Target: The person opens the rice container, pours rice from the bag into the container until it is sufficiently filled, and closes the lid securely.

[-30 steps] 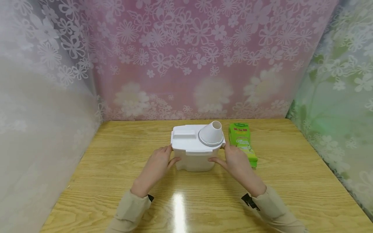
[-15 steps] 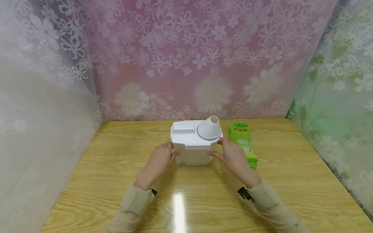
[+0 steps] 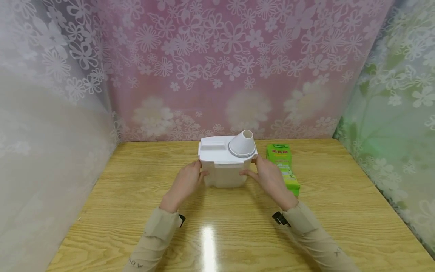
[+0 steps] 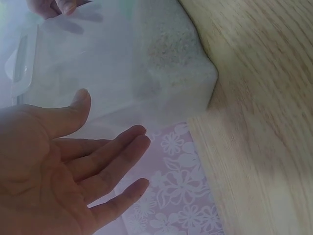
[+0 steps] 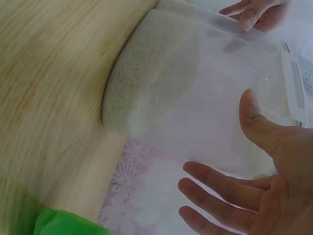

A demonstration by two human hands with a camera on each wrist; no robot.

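Note:
A translucent food storage container stands upright near the middle of the table, with a white lid on top. From the lid's right side rises a white cone-shaped spout. Pale grainy contents show through its lower part in both wrist views. My left hand grips the left end, thumb on the front face and fingers along the side below the lid. The right end is held the same way by my right hand. In the wrist views the outer fingers are fairly straight.
A green packet lies just right of the container, close behind my right hand. The wooden table ends at a pink floral curtain at the back, with more patterned curtains on both sides.
The container has moved away from me, toward the back of the table and slightly left. Both hands have moved along with it, keeping their hold. The green packet stays in place.

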